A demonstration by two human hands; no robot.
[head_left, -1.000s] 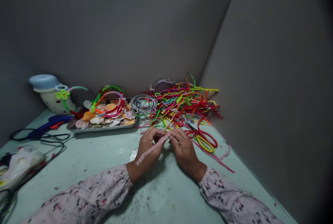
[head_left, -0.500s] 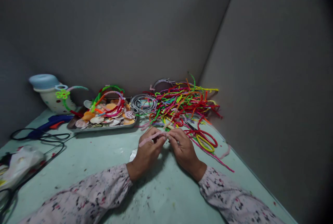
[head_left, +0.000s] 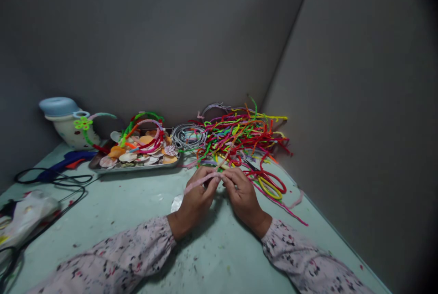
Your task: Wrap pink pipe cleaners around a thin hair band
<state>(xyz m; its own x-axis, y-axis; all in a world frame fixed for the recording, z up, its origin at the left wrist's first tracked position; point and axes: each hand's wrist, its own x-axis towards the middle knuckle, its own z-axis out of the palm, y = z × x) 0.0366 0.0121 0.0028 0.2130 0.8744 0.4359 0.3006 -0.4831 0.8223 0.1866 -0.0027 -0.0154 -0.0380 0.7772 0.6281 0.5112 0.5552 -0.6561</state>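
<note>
A pale pink pipe cleaner (head_left: 198,183) is pinched between my two hands over the middle of the table. My left hand (head_left: 195,200) grips it near one end of the pinch, and its free length lies back across the knuckles. My right hand (head_left: 242,193) pinches the same pipe cleaner close to the left fingertips. The fingers hide the part being held. Just beyond both hands spreads a tangled heap of colourful pipe cleaners (head_left: 239,132). A silvery piece (head_left: 177,203) lies partly under my left wrist.
A metal tray (head_left: 137,171) of seashells stands at the back left, with pipe-cleaner rings on top. Beside it rests a coil of grey wire (head_left: 189,136). Farther left are a blue glue gun (head_left: 65,162), black cord (head_left: 82,189), a blue-lidded cup (head_left: 66,121) and a white plastic bag (head_left: 32,212).
My left hand has shifted very slightly, and the free length of the pink pipe cleaner lies a little differently over it. My right hand stays almost in place.
</note>
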